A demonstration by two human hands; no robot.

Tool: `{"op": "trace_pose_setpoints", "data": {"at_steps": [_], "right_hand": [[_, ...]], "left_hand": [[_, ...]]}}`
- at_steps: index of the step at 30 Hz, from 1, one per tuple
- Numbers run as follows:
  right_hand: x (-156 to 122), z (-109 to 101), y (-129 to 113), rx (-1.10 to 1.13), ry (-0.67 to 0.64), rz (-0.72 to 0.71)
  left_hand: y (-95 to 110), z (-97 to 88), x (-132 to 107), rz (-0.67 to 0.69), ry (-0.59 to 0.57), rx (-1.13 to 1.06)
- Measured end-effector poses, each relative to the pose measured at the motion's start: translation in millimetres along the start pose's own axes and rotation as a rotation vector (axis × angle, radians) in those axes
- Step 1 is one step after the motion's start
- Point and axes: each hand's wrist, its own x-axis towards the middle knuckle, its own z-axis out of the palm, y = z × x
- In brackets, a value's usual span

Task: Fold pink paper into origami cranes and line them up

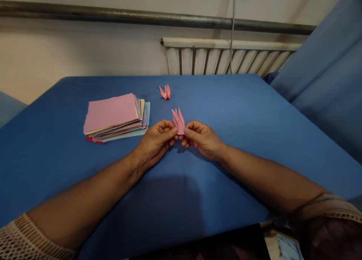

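Observation:
Between my two hands, just above the blue table, is a pink folded paper piece (179, 123) with several pointed tips standing up. My left hand (158, 140) pinches its lower left edge between thumb and fingers. On the other side, my right hand (204, 139) grips the lower right edge the same way. The fingertips behind the paper are partly hidden. Farther back on the table stands a smaller folded paper figure (165, 92), salmon pink, with pointed tips spread apart.
A thick stack of coloured paper (111, 114), pink on top, lies left of my hands. The blue table (240, 113) reaches back toward a wall with a white radiator (215, 56) and a pipe (127, 17). Blue cloth (328, 71) hangs at the right.

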Motion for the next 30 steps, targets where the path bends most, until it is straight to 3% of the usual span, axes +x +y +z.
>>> {"op": "trace_pose_setpoints", "data": {"at_steps": [9,19,26,30], "right_hand": [[-0.7,0.3,-2.9,0.099,-0.068,0.041],[0.2,-1.7,0.2,0.037,-0.05,-0.003],[-1.9,-1.9,-0.1,0.081,-0.131,0.051],[-2.1,-1.8,-1.0,0.051,-0.134,0.058]], "left_hand": [[-3.9,-6.4,2.2,-0.057,-0.164,-0.085],[-3.9,-6.8,3.5,-0.027,-0.099,-0.076],[-3.0,-7.2,0.1,-0.136,-0.215,-0.112],[-2.1,-8.0,0.4,-0.136,-0.218,-0.098]]}}
